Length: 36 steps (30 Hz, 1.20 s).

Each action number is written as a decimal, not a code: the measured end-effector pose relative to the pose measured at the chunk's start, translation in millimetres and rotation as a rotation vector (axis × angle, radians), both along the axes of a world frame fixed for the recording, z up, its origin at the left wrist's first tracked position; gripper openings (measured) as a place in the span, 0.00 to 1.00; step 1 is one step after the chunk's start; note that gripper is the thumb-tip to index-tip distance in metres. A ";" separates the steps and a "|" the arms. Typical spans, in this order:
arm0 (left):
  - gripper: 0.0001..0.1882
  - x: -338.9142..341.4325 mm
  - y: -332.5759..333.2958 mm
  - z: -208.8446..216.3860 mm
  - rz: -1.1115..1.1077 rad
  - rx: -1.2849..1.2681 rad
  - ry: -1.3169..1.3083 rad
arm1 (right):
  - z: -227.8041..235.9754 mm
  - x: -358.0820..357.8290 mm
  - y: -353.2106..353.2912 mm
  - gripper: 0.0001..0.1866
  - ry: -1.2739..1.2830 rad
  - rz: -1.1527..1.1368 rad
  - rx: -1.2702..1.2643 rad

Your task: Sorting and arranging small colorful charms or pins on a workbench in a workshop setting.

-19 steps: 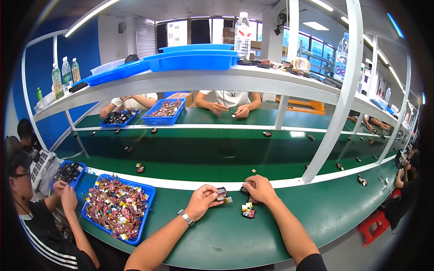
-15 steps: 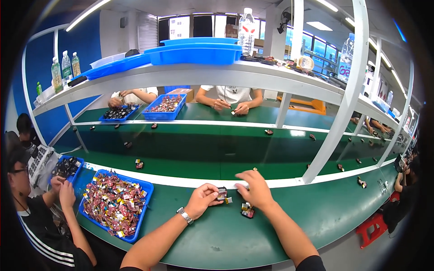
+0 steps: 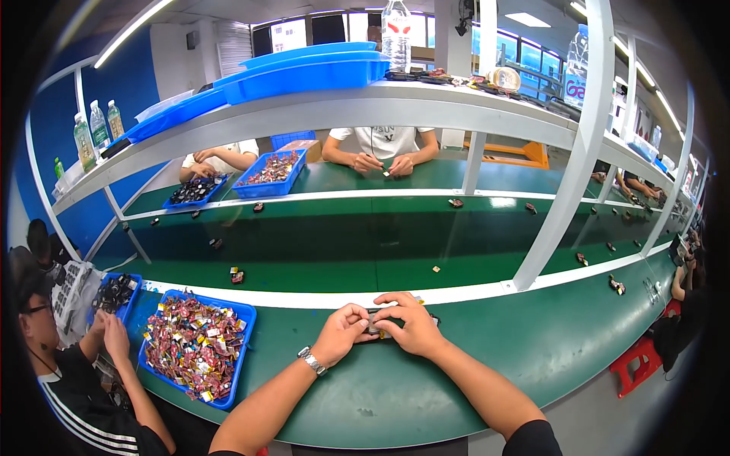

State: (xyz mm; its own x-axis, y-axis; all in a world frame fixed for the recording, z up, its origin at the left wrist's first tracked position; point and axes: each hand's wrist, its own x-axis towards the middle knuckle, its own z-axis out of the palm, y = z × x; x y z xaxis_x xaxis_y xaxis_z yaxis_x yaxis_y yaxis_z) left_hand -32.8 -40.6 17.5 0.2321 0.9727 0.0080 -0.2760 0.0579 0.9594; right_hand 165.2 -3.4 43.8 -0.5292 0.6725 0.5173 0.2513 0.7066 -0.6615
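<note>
The small electronic device [image 3: 372, 328] is at the far side of the green tabletop [image 3: 372, 403], near the white rail [image 3: 304, 299], between the person's two hands. It has a dark, nearly black edge and a greyish patch between the fingertips; the fingers cover most of it, so its full outline cannot be made out. The left hand [image 3: 340, 334], with a silver watch [image 3: 312, 361] at its wrist, is clamped on the device's left side, thumb against fingers. The right hand [image 3: 407, 325] arches over it, thumb and forefinger close together at its face; whether they grip it, I cannot tell. A blue tray [image 3: 249, 334] heaped with reddish, yellow and white parts [image 3: 196, 346] stands to the left.
</note>
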 end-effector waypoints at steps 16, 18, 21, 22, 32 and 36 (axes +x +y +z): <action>0.13 1.4 -1.7 3.6 -0.072 -0.025 -0.103 | -1.6 -1.4 -8.1 0.04 -0.039 -0.071 0.090; 0.13 0.1 -2.4 2.7 -0.067 -0.025 -0.096 | -1.9 -4.1 -10.7 0.05 -0.031 -0.085 0.119; 0.13 -1.1 -0.7 -0.1 -0.061 -0.025 -0.109 | -3.7 -5.5 -10.9 0.05 -0.022 -0.097 0.150; 0.13 -1.2 -0.4 -0.8 -0.059 -0.022 -0.127 | -4.7 -5.6 -11.0 0.06 -0.019 -0.095 0.154; 0.11 -1.7 -0.6 -0.6 -0.066 -0.030 -0.151 | -11.4 -7.1 -11.1 0.08 0.030 -0.094 0.045; 0.12 -2.7 -1.7 -0.1 -0.060 -0.036 -0.172 | -11.6 -8.8 -12.2 0.08 0.043 -0.091 -0.015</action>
